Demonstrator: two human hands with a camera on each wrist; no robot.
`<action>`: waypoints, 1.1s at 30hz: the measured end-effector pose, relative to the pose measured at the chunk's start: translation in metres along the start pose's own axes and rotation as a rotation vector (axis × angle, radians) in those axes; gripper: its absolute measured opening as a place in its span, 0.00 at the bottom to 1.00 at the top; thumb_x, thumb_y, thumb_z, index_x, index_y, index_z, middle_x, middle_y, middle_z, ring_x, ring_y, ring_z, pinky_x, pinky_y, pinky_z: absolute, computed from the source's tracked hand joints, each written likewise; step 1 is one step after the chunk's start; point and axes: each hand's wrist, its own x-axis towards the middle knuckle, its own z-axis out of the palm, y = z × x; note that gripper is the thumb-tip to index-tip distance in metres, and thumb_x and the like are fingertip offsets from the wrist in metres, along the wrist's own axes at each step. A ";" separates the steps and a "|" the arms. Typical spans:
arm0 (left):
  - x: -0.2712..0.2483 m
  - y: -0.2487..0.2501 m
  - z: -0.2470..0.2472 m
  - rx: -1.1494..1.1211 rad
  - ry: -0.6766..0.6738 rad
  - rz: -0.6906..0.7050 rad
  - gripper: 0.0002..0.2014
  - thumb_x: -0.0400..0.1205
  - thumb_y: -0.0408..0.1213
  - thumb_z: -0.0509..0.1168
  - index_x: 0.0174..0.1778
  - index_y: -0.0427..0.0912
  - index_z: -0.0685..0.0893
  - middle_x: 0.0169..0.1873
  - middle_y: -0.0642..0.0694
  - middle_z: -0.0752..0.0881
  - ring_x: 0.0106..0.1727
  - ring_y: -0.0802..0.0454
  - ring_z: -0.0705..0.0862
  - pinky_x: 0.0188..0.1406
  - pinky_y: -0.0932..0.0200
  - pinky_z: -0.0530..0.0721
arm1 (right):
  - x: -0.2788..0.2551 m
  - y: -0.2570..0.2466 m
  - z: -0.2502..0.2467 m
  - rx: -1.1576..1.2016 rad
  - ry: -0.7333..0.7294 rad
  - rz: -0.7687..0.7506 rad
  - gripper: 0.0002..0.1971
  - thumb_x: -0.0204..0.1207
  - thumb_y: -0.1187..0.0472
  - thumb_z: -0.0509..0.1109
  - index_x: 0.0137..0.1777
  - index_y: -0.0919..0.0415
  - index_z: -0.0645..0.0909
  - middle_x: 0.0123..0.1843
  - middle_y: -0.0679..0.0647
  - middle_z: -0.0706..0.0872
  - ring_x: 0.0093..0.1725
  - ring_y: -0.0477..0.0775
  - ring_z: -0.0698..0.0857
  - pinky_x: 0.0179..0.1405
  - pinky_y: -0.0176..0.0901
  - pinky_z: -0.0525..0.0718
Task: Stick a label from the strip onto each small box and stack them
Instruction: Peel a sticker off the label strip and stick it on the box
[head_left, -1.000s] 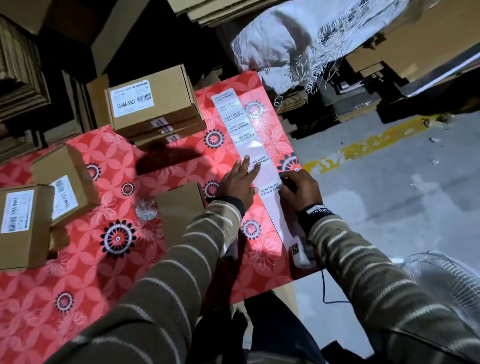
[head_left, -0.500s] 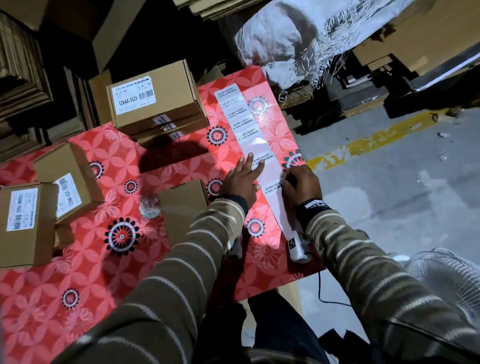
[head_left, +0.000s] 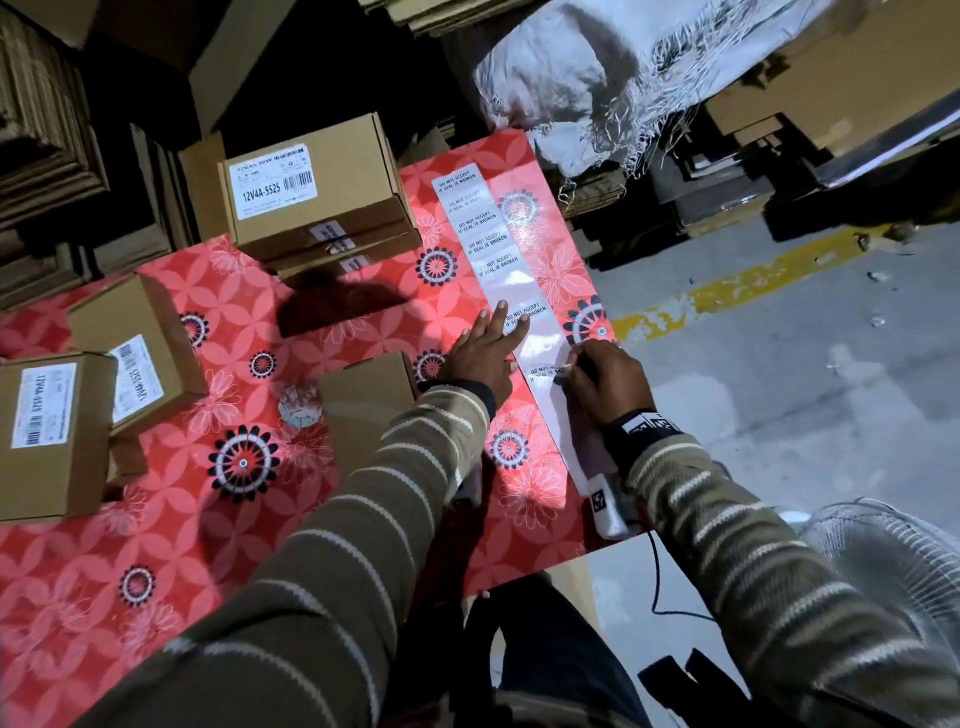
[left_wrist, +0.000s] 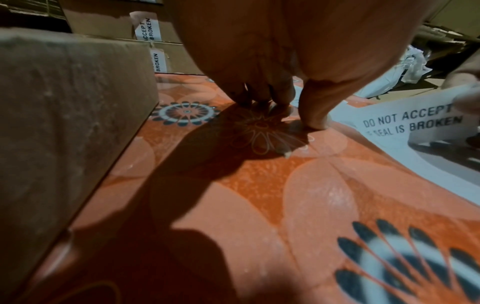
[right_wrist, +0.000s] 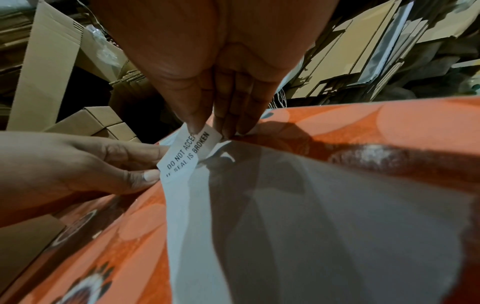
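Standing at far left on the red floral table (head_left: 249, 545): two small labelled boxes (head_left: 52, 431), one upright at the edge, one tilted behind it. Further back, a stack of sealed boxes (head_left: 317, 192), "12V4A-5525" label on top, seal labels on the front faces. Centre: one plain box (head_left: 363, 400), just beside the left forearm. Left hand (head_left: 480, 358): flat, palm down, fingers straight and slightly spread, fingertips pressing the left edge of the label strip (head_left: 498, 260). Strip: long glossy white backing running from the far table edge toward the person, several "DO NOT ACCEPT IF SEAL IS BROKEN" labels on it. Right hand (head_left: 597, 379): fingers narrow, thumb and fingertips pinching one label (right_wrist: 187, 154), its gripped end lifted off the backing, the other end at the strip. Far right: grey floor (head_left: 779, 389), yellow line.
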 end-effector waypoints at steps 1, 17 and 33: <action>0.000 0.000 0.000 0.001 -0.004 0.000 0.38 0.85 0.30 0.61 0.86 0.62 0.53 0.88 0.53 0.45 0.88 0.48 0.44 0.84 0.46 0.54 | -0.003 0.000 -0.001 0.005 -0.003 -0.008 0.06 0.74 0.62 0.74 0.45 0.63 0.80 0.44 0.61 0.86 0.45 0.64 0.82 0.38 0.46 0.71; -0.013 0.009 -0.030 -0.004 -0.067 0.003 0.38 0.86 0.31 0.57 0.87 0.61 0.47 0.88 0.51 0.41 0.88 0.44 0.45 0.83 0.39 0.62 | -0.060 -0.003 -0.027 0.471 0.077 0.212 0.03 0.77 0.65 0.74 0.42 0.62 0.82 0.33 0.55 0.87 0.25 0.35 0.83 0.26 0.28 0.80; -0.187 -0.118 -0.077 -0.071 0.243 -0.125 0.34 0.76 0.45 0.76 0.79 0.47 0.75 0.78 0.43 0.75 0.78 0.43 0.74 0.76 0.49 0.72 | -0.069 -0.082 0.022 0.808 -0.026 0.079 0.04 0.70 0.60 0.72 0.42 0.56 0.87 0.34 0.55 0.83 0.36 0.53 0.80 0.38 0.42 0.79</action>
